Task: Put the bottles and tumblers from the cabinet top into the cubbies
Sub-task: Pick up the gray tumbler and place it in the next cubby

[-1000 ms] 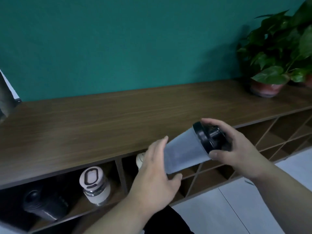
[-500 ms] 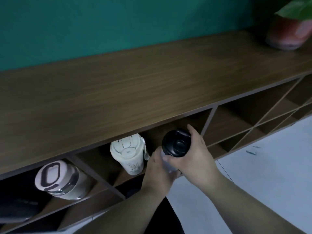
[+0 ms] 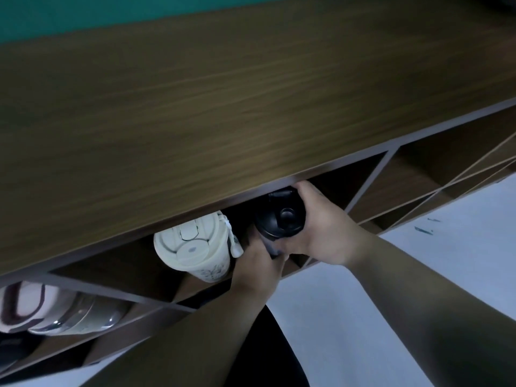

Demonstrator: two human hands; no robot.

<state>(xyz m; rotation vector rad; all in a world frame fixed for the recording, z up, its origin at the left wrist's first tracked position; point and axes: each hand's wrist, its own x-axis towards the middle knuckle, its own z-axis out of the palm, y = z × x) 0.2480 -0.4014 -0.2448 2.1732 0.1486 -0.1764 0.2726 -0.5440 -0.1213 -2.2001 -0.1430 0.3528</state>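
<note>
A shaker bottle with a black lid [image 3: 280,217] sits in the mouth of a cubby under the front edge of the wooden cabinet top [image 3: 223,107], lid facing me. My right hand [image 3: 321,230] grips the lid and upper body from the right. My left hand [image 3: 258,261] holds the bottle's lower side from below left. The bottle's grey body is mostly hidden by both hands. In the same cubby, just to the left, lies a cream tumbler [image 3: 194,247] with a flip lid. Another cubby at far left holds a white-lidded steel tumbler [image 3: 55,311].
Diagonal dividers split the cabinet front into triangular cubbies; those to the right [image 3: 405,188] hold nothing visible. A dark object [image 3: 11,347] sits at the bottom left edge. White floor [image 3: 418,275] lies below the cabinet. A teal wall [image 3: 83,15] runs behind the top.
The view has dropped and closed in on the cabinet front. Both hands have carried the black-lidded bottle from above the cabinet edge into the cubby beside the cream tumbler.
</note>
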